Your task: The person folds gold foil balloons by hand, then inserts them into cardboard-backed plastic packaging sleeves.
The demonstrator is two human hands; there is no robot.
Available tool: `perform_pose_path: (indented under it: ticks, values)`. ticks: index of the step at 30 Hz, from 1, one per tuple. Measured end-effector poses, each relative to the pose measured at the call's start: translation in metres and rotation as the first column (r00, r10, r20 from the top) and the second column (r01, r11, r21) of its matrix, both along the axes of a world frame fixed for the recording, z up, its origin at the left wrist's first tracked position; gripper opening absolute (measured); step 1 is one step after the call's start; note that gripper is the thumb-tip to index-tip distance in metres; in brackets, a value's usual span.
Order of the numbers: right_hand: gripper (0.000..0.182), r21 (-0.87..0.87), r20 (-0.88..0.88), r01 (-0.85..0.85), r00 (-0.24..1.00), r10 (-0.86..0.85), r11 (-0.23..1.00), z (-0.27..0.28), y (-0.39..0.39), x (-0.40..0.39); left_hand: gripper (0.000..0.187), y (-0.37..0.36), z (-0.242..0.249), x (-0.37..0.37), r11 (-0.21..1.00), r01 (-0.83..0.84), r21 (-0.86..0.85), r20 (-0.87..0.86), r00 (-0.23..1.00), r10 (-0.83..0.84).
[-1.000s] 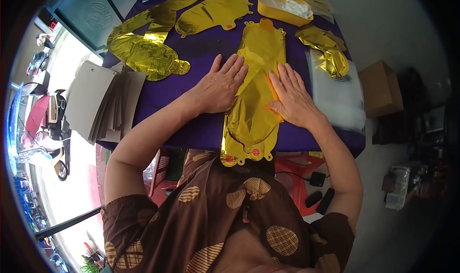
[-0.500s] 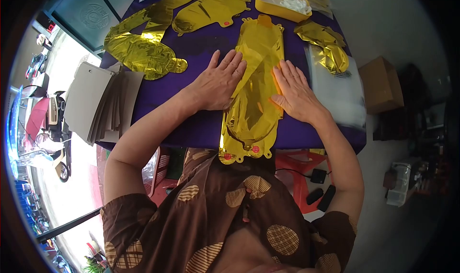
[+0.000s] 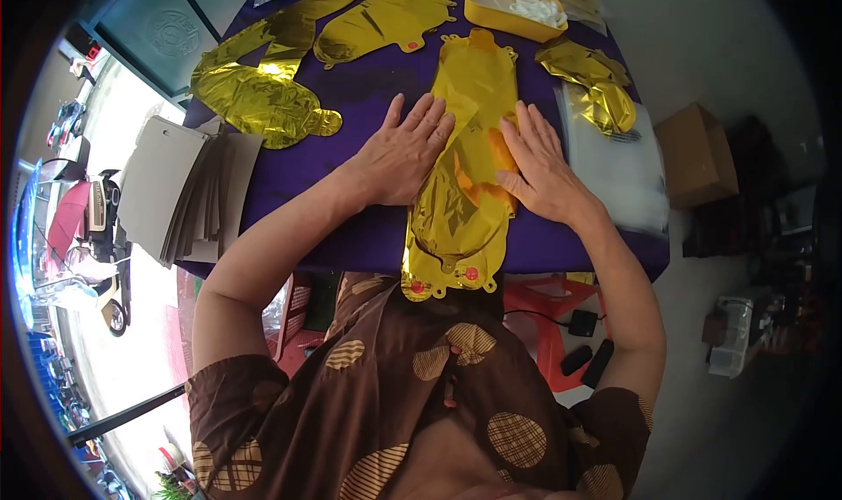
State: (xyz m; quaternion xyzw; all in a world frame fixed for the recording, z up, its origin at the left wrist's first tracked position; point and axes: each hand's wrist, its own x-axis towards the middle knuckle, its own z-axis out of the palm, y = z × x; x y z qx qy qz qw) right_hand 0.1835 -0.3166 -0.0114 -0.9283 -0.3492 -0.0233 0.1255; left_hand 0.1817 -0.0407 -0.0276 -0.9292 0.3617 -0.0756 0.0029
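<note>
A long gold foil piece lies lengthwise on the purple cloth, with small tabs at its ends and two red dots at its near end. My left hand rests flat against its left edge, fingers extended. On the right edge lies my right hand, fingers stretched out and the thumb over the foil. Neither hand grips anything. Further off are a gold foil piece at the left, another at the back, and a crumpled one at the right.
Grey card sheets stand stacked at the table's left edge. A yellow tray holding white loops is at the back right. Clear plastic sleeves lie on the right, with a cardboard box beyond the table. A red stool is below.
My right hand has shifted slightly up and inward along the foil's right edge. The foil looks a little flatter in the middle. My left hand has barely moved.
</note>
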Motion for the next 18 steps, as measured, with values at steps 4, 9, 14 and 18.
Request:
perform_pose_path:
  ticks: [4, 9, 14, 18]
  values:
    - [0.076, -0.046, 0.081, -0.083, 0.993, 0.086, 0.996, -0.001, 0.012, -0.011, 0.091, 0.000, -0.001, 0.000, 1.000, 0.003, 0.028, 0.028, 1.000, -0.004]
    - [0.078, -0.102, 0.094, -0.093, 0.990, 0.103, 0.990, -0.009, 0.010, -0.013, 0.095, 0.000, 0.001, -0.001, 0.999, -0.002, -0.036, -0.005, 1.000, 0.002]
    - [0.080, -0.120, 0.106, -0.092, 0.989, 0.105, 0.988, -0.008, 0.011, -0.015, 0.088, 0.001, 0.001, -0.002, 0.997, -0.012, -0.071, -0.026, 1.000, 0.010]
    - [0.080, -0.134, 0.101, -0.092, 0.989, 0.106, 0.987, -0.008, 0.012, -0.015, 0.067, 0.012, 0.009, 0.003, 0.953, -0.014, -0.301, -0.091, 0.996, -0.014]
